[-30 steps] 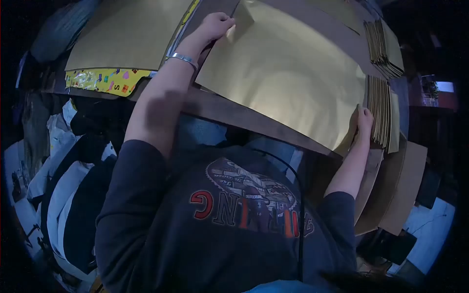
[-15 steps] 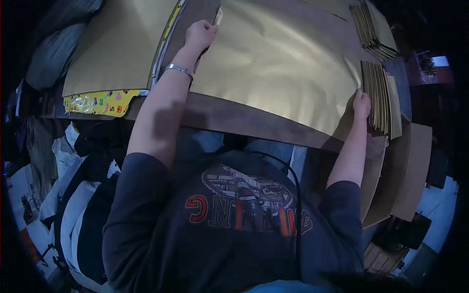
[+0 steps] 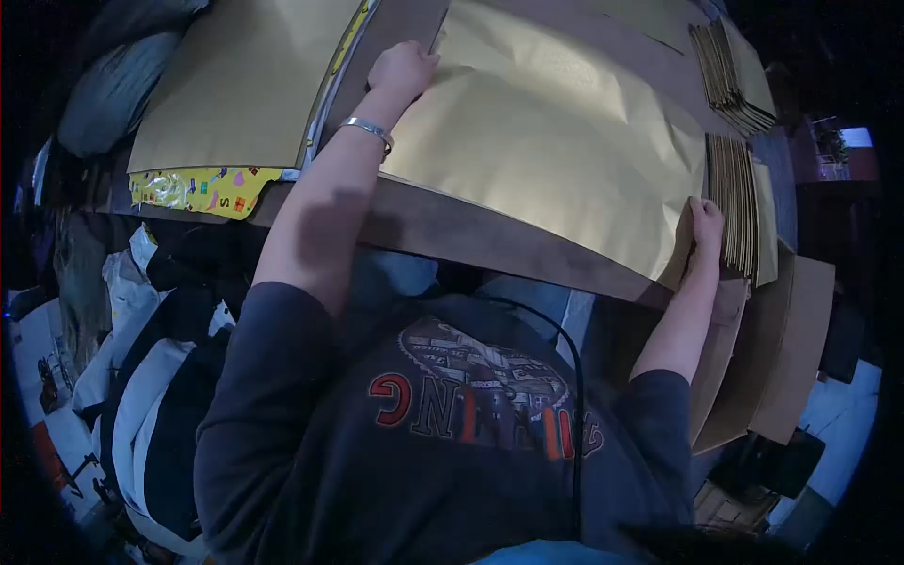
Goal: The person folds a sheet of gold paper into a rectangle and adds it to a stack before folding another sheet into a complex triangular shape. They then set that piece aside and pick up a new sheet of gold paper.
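A large gold paper sheet (image 3: 556,141) spans the space between my hands over the brown table (image 3: 452,223). My left hand (image 3: 403,71) is closed on its left edge, toward the far side. At the near right corner my right hand (image 3: 706,223) pinches the sheet's right edge. The surface bulges and creases a little near both grips. Just right of my right hand stands a row of folded brown paper pieces (image 3: 733,202), packed edge to edge.
Left on the table lies a stack of flat brown sheets (image 3: 231,94) over a yellow printed wrapper (image 3: 193,191). Another folded bundle (image 3: 720,71) sits at the far right. An open cardboard box (image 3: 786,339) stands below the table's right end. Dark cloth (image 3: 118,99) hangs at the left.
The gold sheet shifts slightly right in view with both hands still gripping it. Its creases have changed, and my right hand sits a little lower. The camera view has moved slightly.
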Demonstrator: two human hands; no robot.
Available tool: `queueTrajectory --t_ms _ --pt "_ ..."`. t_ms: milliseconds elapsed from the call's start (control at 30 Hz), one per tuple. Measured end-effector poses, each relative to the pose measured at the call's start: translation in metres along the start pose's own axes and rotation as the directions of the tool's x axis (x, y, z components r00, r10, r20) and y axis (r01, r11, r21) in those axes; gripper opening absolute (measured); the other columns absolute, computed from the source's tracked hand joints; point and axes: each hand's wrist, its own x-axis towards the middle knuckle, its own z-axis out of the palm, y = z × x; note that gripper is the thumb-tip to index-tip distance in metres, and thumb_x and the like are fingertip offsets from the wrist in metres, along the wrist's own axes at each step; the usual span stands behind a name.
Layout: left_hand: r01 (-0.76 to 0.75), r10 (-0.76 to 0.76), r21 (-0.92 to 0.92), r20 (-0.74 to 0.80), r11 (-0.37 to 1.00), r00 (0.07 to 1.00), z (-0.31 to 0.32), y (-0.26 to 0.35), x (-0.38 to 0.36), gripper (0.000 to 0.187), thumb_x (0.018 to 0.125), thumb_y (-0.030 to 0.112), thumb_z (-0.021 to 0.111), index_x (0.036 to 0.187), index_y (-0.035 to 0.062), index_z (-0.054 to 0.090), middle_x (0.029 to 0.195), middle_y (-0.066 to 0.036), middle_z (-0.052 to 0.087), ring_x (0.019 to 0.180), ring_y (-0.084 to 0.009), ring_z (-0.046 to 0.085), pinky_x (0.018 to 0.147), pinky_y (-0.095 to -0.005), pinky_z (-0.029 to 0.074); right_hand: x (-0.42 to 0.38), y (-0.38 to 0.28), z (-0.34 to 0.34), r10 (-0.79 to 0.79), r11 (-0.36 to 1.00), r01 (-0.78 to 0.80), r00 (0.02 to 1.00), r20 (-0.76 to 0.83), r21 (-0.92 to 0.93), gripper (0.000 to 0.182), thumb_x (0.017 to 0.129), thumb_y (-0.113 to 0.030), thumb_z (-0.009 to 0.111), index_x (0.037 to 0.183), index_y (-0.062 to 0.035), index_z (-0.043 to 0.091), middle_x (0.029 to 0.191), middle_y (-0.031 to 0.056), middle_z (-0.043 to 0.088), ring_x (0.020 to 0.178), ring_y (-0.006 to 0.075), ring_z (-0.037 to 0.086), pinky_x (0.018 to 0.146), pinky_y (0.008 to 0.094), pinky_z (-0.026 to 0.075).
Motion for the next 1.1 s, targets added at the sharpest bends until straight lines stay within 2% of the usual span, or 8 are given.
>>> queueTrajectory --t_ms 233,300,400,833,900,967,1033,1100 --pt "-0.226 0.232 -0.07 0.11 0.972 0.966 -0.006 -0.026 0.015 0.037 0.077 0.041 0.07 0.099 0.0105 0.069 0.1 -0.011 0.069 0.098 -0.0269 0.065 0.085 -0.0374 0.051 0.0 -0.012 0.006 -0.097 0.978 0.081 0.992 -0.076 -0.194 0.034 0.087 -0.031 0.064 0.089 0.0027 0.066 0.08 0.0097 0.065 0.075 0.0135 0.056 0.07 0.0314 0.046" --pt "-0.295 0.326 -0.156 0.242 0.943 0.914 -0.013 -0.035 0.016 0.037 0.075 0.036 0.073 0.101 0.0104 0.07 0.099 -0.011 0.07 0.097 -0.0258 0.066 0.086 -0.0362 0.051 -0.008 -0.023 0.004 -0.03 0.971 0.009 0.996 -0.083 -0.24 0.035 0.087 -0.032 0.062 0.091 0.0033 0.066 0.084 0.0142 0.066 0.078 0.0173 0.059 0.073 0.0333 0.046" --pt "-0.251 0.268 -0.118 0.158 0.961 0.95 -0.005 -0.04 0.016 0.034 0.074 0.031 0.074 0.101 0.0114 0.071 0.1 -0.01 0.07 0.096 -0.0249 0.066 0.086 -0.0348 0.051 -0.021 -0.04 0.002 -0.048 0.966 0.028 0.996 -0.072 -0.257 0.039 0.088 -0.034 0.06 0.094 0.0041 0.066 0.089 0.0172 0.068 0.083 0.0262 0.064 0.079 0.0363 0.047" --pt "-0.209 0.223 -0.142 0.094 0.968 0.97 -0.002 -0.037 0.011 0.028 0.077 0.03 0.07 0.1 0.0148 0.072 0.102 -0.011 0.07 0.101 -0.0278 0.065 0.088 -0.0374 0.051 -0.001 -0.012 0.009 -0.11 0.963 0.072 0.985 -0.134 -0.261 0.036 0.088 -0.032 0.062 0.096 0.0031 0.067 0.085 0.0144 0.068 0.082 0.023 0.063 0.077 0.0339 0.048" --pt "-0.247 0.253 -0.082 0.07 0.966 0.965 -0.005 -0.036 0.008 0.028 0.077 0.03 0.07 0.1 0.0138 0.072 0.1 -0.01 0.07 0.099 -0.028 0.065 0.087 -0.0372 0.051 0.011 0.0 0.007 -0.057 0.973 0.055 0.998 -0.001 -0.224 0.041 0.087 -0.037 0.06 0.103 0.0008 0.066 0.099 0.0203 0.067 0.09 0.0302 0.065 0.079 0.0393 0.048" --pt "-0.239 0.248 -0.13 0.058 0.962 0.967 0.005 -0.045 0.018 0.028 0.077 0.029 0.069 0.1 0.0123 0.071 0.099 -0.011 0.07 0.095 -0.0274 0.066 0.085 -0.0372 0.051 -0.018 -0.058 -0.006 0.101 0.946 -0.072 0.992 0.075 -0.315 0.041 0.086 -0.036 0.061 0.104 0.0005 0.066 0.1 0.0206 0.067 0.092 0.0293 0.065 0.079 0.0397 0.049" --pt "-0.229 0.247 -0.173 0.086 0.958 0.965 0.003 -0.042 0.013 0.028 0.078 0.024 0.068 0.101 0.0086 0.071 0.099 -0.013 0.07 0.093 -0.0276 0.067 0.084 -0.0363 0.051 -0.008 -0.025 0.004 0.034 0.996 -0.035 0.999 -0.008 -0.088 0.033 0.084 -0.03 0.064 0.095 0.0015 0.067 0.084 0.0088 0.067 0.077 0.0157 0.061 0.071 0.0307 0.047" --pt "-0.328 0.335 -0.126 0.04 0.936 0.941 0.008 -0.049 0.021 0.029 0.078 0.022 0.068 0.102 0.0063 0.07 0.098 -0.015 0.07 0.093 -0.0275 0.067 0.082 -0.0349 0.051 -0.018 -0.042 -0.007 -0.008 0.987 0.023 0.996 0.093 -0.161 0.031 0.084 -0.028 0.063 0.097 0.0002 0.067 0.083 0.0078 0.066 0.077 0.0153 0.06 0.07 0.0306 0.047"
